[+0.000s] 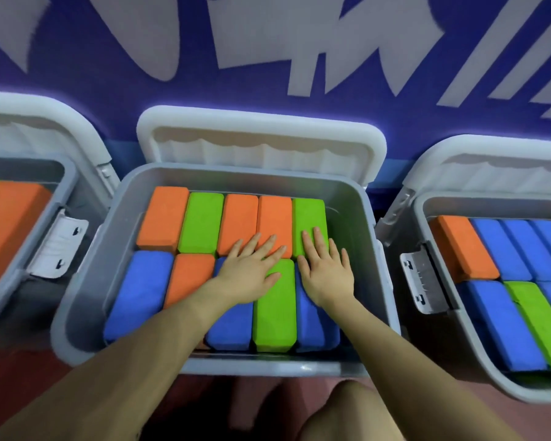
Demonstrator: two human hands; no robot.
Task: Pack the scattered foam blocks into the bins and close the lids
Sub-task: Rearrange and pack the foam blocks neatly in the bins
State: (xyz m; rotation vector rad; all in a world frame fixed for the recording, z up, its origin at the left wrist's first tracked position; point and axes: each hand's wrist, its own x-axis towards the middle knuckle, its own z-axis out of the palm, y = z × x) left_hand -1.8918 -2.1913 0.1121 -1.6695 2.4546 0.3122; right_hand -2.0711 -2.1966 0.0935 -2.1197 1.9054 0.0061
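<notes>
The middle grey bin (86, 316) holds two rows of orange, green and blue foam blocks. Its white lid (261, 138) stands open against the wall. My left hand (252, 268) lies flat with spread fingers on an orange block (274, 214) and on the front green block (275, 313). My right hand (326, 267) presses flat on the back green block (309, 218) and on a blue block (309, 326) at the front right. Neither hand grips anything.
A left bin (13, 272) with orange and green blocks and a right bin (433, 345) with orange, blue and green blocks flank the middle one, both with lids up. A blue and white patterned wall stands behind. My knee (379, 409) is below the bin's front edge.
</notes>
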